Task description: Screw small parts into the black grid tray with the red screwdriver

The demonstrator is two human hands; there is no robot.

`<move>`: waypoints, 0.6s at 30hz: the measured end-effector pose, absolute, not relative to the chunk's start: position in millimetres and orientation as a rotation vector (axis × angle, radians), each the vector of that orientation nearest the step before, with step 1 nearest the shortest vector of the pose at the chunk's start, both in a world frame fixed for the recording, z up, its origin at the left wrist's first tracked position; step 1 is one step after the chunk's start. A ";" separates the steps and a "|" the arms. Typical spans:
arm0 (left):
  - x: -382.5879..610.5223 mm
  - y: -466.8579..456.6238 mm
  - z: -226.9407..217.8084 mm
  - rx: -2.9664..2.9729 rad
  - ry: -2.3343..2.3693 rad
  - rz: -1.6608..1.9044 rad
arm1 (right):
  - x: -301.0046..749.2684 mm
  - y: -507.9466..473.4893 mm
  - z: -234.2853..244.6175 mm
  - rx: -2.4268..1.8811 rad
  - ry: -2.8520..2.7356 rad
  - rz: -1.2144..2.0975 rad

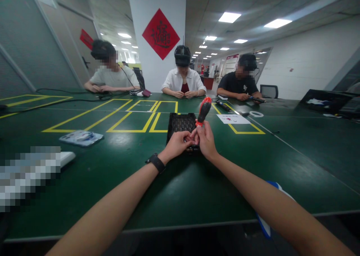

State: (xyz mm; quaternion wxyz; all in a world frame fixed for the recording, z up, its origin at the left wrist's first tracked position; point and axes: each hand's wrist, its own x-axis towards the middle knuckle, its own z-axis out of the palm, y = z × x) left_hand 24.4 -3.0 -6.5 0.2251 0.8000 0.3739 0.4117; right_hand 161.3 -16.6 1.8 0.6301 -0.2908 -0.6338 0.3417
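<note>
In the head view a black case (pixel 180 123) with a grid of small compartments lies on the green table in front of me. My right hand (pixel 206 141) grips a screwdriver (pixel 204 110) with a red and black handle, which points up and leans slightly right. Its lower end is hidden by my fingers. My left hand (pixel 178 145), with a dark band on its wrist, is closed, its fingertips meeting those of my right hand over the near part of the case. Whatever those left fingers pinch is too small or hidden to name.
Yellow tape (pixel 129 130) marks rectangles on the green table (pixel 135 199). A blue-and-white flat item (pixel 81 137) lies left, a printed paper (pixel 233 119) and a white tape ring (pixel 256 114) right. Three people with headsets sit across the table.
</note>
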 end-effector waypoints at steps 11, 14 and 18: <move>26.6 -3.4 -7.7 2.170 0.994 1.123 | 161.5 -15.8 2.9 -0.674 -1.396 0.784; 25.7 -1.2 -10.9 2.206 1.053 1.120 | 161.0 -16.2 3.2 -0.671 -1.409 0.786; 23.7 -2.7 -8.9 2.306 1.030 1.105 | 161.8 -14.7 1.9 -0.663 -1.415 0.803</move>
